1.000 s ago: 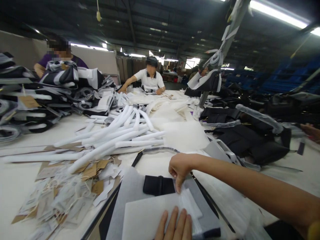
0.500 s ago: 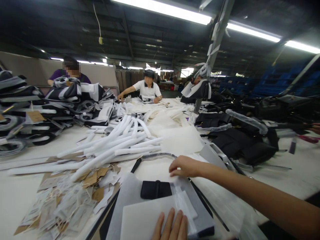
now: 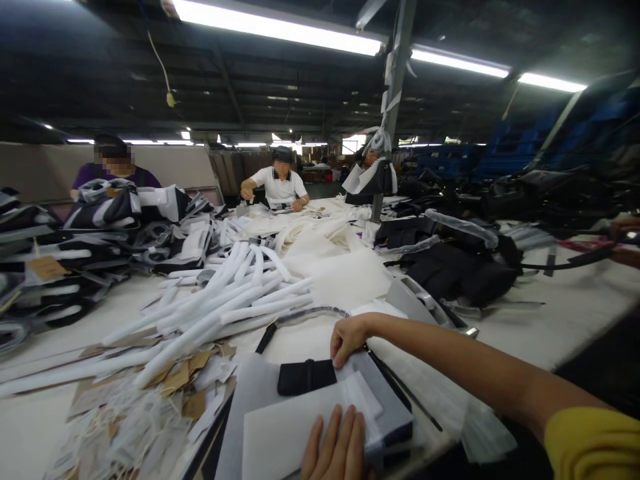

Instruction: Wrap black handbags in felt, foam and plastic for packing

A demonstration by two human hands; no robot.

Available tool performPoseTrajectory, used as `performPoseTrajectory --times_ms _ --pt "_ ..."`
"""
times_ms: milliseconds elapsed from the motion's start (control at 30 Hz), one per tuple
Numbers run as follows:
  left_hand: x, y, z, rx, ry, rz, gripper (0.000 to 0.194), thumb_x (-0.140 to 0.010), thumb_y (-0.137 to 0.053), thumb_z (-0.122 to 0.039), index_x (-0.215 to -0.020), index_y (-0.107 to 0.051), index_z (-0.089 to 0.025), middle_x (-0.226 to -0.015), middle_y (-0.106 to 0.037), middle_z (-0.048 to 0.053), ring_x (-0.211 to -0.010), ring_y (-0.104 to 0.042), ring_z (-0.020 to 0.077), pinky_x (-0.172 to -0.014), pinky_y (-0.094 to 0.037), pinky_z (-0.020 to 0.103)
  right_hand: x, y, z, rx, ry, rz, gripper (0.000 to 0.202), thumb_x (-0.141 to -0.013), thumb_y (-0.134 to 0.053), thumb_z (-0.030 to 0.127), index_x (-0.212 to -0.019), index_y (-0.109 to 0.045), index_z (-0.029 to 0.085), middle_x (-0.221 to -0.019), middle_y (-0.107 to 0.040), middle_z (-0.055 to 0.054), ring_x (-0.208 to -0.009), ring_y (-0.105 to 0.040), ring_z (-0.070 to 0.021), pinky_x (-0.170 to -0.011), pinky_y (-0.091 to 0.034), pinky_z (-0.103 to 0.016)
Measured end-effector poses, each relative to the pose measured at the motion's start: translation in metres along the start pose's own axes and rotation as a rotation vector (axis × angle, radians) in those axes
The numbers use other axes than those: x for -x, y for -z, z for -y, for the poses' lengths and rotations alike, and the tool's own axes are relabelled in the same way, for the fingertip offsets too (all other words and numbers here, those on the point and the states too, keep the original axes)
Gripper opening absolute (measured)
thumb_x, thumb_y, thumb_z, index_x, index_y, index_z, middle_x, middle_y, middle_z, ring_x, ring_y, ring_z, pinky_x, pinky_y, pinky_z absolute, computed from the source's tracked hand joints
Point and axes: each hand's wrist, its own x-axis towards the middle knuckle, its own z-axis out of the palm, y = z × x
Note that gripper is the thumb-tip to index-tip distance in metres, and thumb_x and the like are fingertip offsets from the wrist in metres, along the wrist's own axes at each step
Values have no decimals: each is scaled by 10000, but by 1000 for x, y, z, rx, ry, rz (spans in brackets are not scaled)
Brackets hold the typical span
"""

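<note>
Stretching away, the table (image 3: 107, 303) holds a dark bag (image 3: 399, 433) on its near side; a translucent sheet (image 3: 249, 380) probably guards it. The left hand (image 3: 334, 445), flat, fingers barely parted, seemingly steadies a white pad (image 3: 280, 432); the right hand (image 3: 350, 340) curls (any pinch is unclear) at a black flap's (image 3: 307, 377) far right corner.

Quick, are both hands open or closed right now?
Left hand: open, flat on the white sheet.
Right hand: curled beside the black piece; can't tell if it's gripping anything.
</note>
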Motion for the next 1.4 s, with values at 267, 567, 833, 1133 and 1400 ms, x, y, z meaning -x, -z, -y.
performPoseTrajectory --times_ms 267,567,833,1133,1400 --pt "-22 37 -11 44 45 165 434 -922 -549 -389 -1287 -626 -168 -1339 -651 -8 -1223 -615 206 -1175 -370 345 62 -56 28 61 166 -505 370 -1013 -438 366 -1234 -683 200 -1308 -666 -84 -1259 -568 -268 -1100 -401 -411" --pt "-33 94 24 3 -231 420 359 -987 -434 -166 -1304 -602 -163 -1386 -616 38 -1344 -515 174 -1095 -480 335 110 -157 8 384 476 -677 853 -853 -719 504 -1555 -321 227 -1565 -376 -119 -1424 -376 -343 -1192 -312 -551" --pt "-30 144 99 -273 -333 600 402 -1016 -466 -242 -1416 -493 -213 -1460 -545 -1 -1358 -496 192 -1170 -383 389 101 -153 9 555 507 -736 897 -806 -750 266 -1566 -281 191 -1569 -369 -127 -1414 -401 -314 -1187 -342 -488" --pt "-4 126 107 -303 -312 631 413 -1023 -374 -166 -1417 -495 -197 -1447 -551 24 -1303 -559 206 -1037 -532 421 125 -207 37 287 644 -985 395 -924 -594 122 -1302 -626 231 -1171 -737 -49 -1018 -707 -199 -941 -550 -278" --pt "-9 128 107 -280 -283 556 388 -1035 -354 -231 -1363 -559 -202 -1366 -625 6 -1208 -635 191 -938 -592 350 92 -240 56 -1246 201 -374 466 -758 -771 589 -979 -667 191 -1034 -701 -76 -1060 -659 -260 -894 -527 -319"
